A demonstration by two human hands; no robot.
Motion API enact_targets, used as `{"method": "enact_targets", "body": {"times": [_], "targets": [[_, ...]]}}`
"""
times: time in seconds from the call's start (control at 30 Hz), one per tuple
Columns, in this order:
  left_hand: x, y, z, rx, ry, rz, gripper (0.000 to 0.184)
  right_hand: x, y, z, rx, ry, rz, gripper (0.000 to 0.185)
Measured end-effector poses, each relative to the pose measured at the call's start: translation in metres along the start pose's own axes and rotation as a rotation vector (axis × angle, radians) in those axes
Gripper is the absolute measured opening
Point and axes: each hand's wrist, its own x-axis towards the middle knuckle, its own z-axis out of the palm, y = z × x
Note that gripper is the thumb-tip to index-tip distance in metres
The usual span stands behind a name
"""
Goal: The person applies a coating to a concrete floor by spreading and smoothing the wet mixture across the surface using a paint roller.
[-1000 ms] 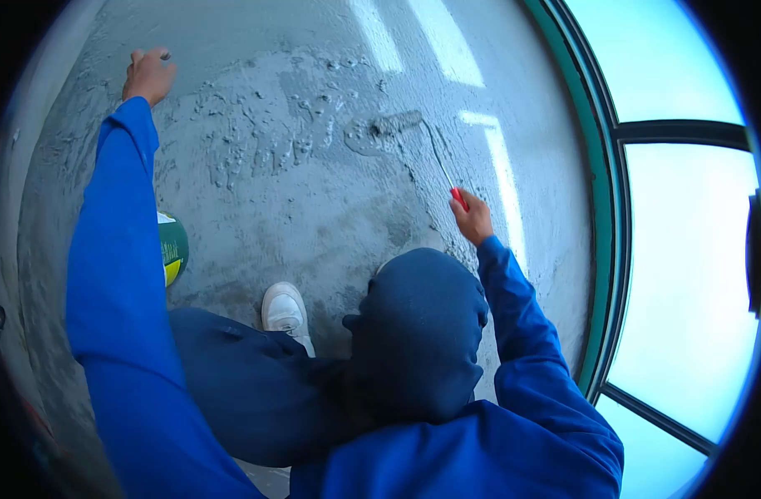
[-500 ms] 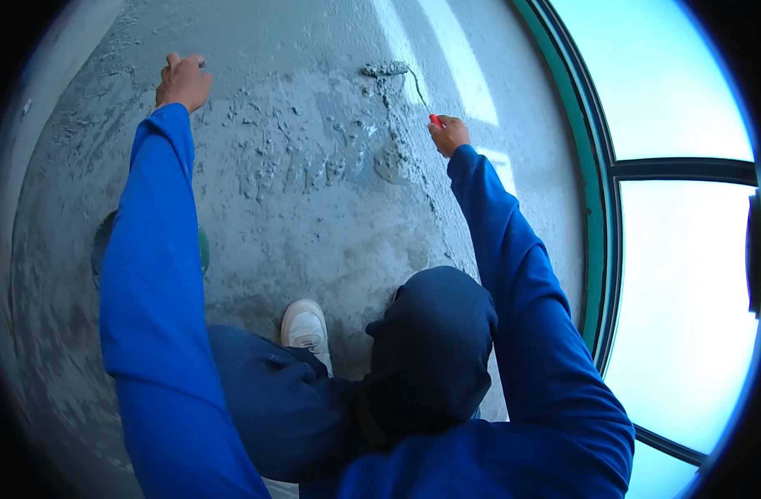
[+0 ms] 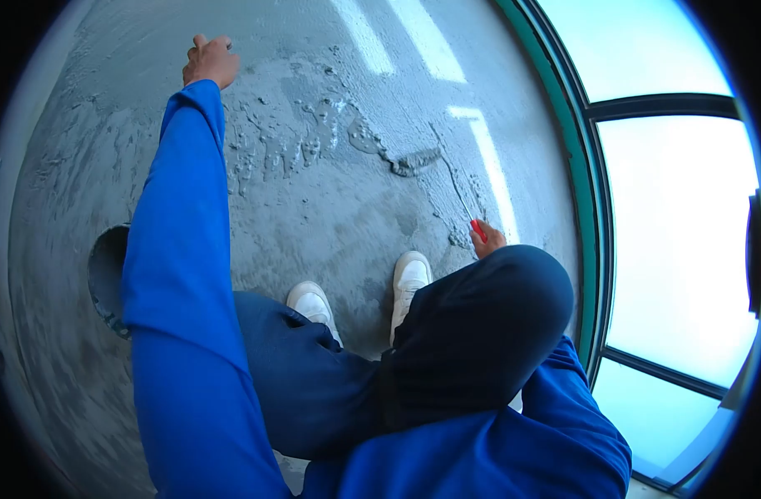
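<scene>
My right hand [image 3: 490, 240] is wrapped round the red handle of a paint roller [image 3: 478, 231], low beside my right knee. Its thin wire frame runs up and left to a short roller head [image 3: 417, 162], caked in wet grey cement and touching the floor. My left hand [image 3: 211, 61] reaches far forward over the smoother wet cement [image 3: 156, 41]. Its fingers are curled, with a small dark spot at the fingertips; what they hold, if anything, is hidden. Lumpy wet cement [image 3: 293, 137] lies between the two hands.
A round bucket [image 3: 108, 274] stands at the left, partly behind my left sleeve. My white shoes [image 3: 312, 303] are on the floor between my bent knees. Along the right runs a green and black frame [image 3: 581, 175] with bright glass panes [image 3: 679, 224].
My right hand has drawn the roller back toward my knees and to the right. My left hand stays stretched forward, curled as before. The view has shifted, and my right knee has swung right.
</scene>
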Motion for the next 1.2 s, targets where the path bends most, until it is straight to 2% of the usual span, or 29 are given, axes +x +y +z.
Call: {"method": "enact_targets", "body": {"times": [0.17,0.27,0.3,0.37,0.43,0.57,0.63,0.7,0.83,0.93,1.03,1.17,1.2], "targets": [[0.003,0.017,0.009,-0.008,0.017,0.049,0.035,-0.04,0.015,-0.03,0.19,-0.081,0.107,0.039],[0.005,0.025,0.007,-0.004,0.034,0.095,0.036,-0.035,-0.023,-0.023,0.195,-0.097,0.109,0.039],[0.004,0.026,0.004,0.003,0.031,0.107,0.036,-0.026,-0.029,-0.008,0.193,-0.044,0.043,0.038],[-0.003,0.02,-0.007,0.024,0.038,0.108,0.037,0.003,-0.041,0.026,0.18,0.052,-0.113,0.037],[-0.008,0.006,-0.022,0.055,0.066,0.097,0.037,0.043,-0.075,0.035,0.227,0.053,-0.164,0.034],[-0.024,-0.032,-0.05,0.061,0.057,-0.083,0.035,0.138,-0.142,0.041,0.137,0.07,-0.277,0.036],[-0.031,-0.051,-0.056,0.093,0.052,-0.17,0.035,0.196,-0.158,0.052,0.077,0.14,-0.418,0.035],[-0.037,-0.064,-0.063,0.114,0.046,-0.192,0.035,0.229,-0.193,0.041,0.145,0.004,-0.224,0.033],[-0.047,-0.081,-0.065,0.144,0.096,-0.214,0.034,0.279,-0.241,0.035,0.145,-0.019,-0.247,0.031],[-0.053,-0.078,-0.073,0.16,0.018,-0.274,0.034,0.303,-0.267,0.045,0.101,0.027,-0.287,0.03],[-0.05,-0.081,-0.068,0.161,0.011,-0.263,0.034,0.299,-0.269,0.058,0.056,0.084,-0.325,0.028],[-0.048,-0.079,-0.06,0.171,0.065,-0.246,0.033,0.245,-0.219,0.07,0.134,0.152,-0.376,0.027],[-0.047,-0.076,-0.06,0.176,0.066,-0.244,0.033,0.223,-0.206,0.066,0.117,0.131,-0.364,0.022]]}}
